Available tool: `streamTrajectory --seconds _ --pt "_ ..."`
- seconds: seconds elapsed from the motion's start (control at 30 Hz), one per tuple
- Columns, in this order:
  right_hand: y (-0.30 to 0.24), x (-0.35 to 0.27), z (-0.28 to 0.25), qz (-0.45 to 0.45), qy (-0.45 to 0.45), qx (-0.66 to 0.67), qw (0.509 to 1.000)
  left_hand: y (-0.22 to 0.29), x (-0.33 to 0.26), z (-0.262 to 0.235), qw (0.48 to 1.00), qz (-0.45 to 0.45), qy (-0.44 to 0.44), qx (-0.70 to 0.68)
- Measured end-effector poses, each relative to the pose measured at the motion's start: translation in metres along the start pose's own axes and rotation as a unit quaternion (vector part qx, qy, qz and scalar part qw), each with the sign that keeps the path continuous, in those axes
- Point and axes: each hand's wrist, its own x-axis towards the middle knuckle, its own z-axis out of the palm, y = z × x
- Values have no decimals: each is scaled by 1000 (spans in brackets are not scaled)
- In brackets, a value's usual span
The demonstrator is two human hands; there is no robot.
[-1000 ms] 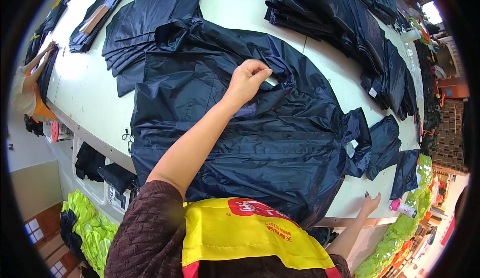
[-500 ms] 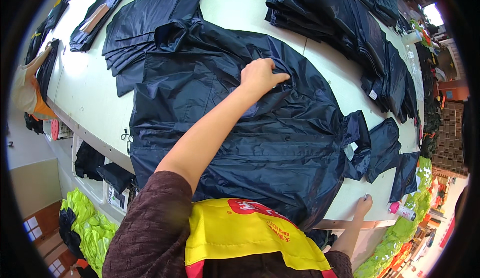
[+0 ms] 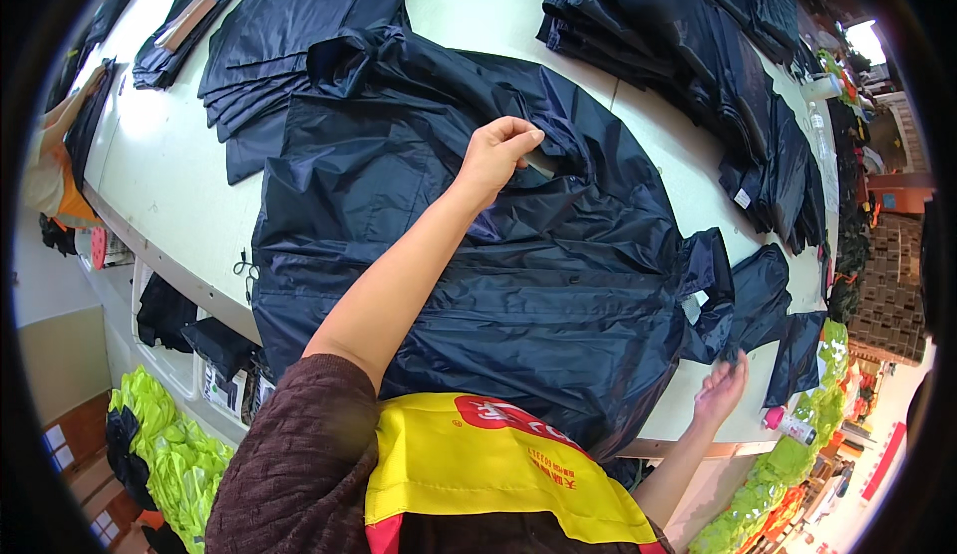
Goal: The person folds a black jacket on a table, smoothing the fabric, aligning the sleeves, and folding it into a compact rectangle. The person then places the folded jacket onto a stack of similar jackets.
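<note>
A dark navy jacket-like garment of thin, shiny fabric lies spread and wrinkled across the table before me. My left hand reaches over its middle, thumb and forefinger pinched at a raised fold. Beside those fingertips the cloth gapes, and a pale patch shows in the gap. At the right, my right hand is lifted near the lower end of a dark fabric piece, palm partly turned up and fingers bent. Motion blurs those fingertips, so whether they grip anything is unclear. A collar-like part with a white label lies nearby.
Stacks of folded dark fabric lie far left, with a thick garment pile far right. Near the right table edge lies a pink-capped bottle. Bright yellow-green material hangs low at left. Black scissors handles rest at the left edge.
My left hand has gone from thumb held apart to a pinch, and the cloth beside it has opened. My right hand has risen from the table edge toward the fabric piece and turned over.
</note>
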Motion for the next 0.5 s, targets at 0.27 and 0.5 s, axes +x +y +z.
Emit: streamTrajectory --seconds 0.27,0.5 --pt "-19 -49 184 325 -374 181 850 -18 -12 -10 989 0 -30 -145" --pt "-28 -34 277 206 -538 13 817 -14 -21 -11 963 9 -14 -267"
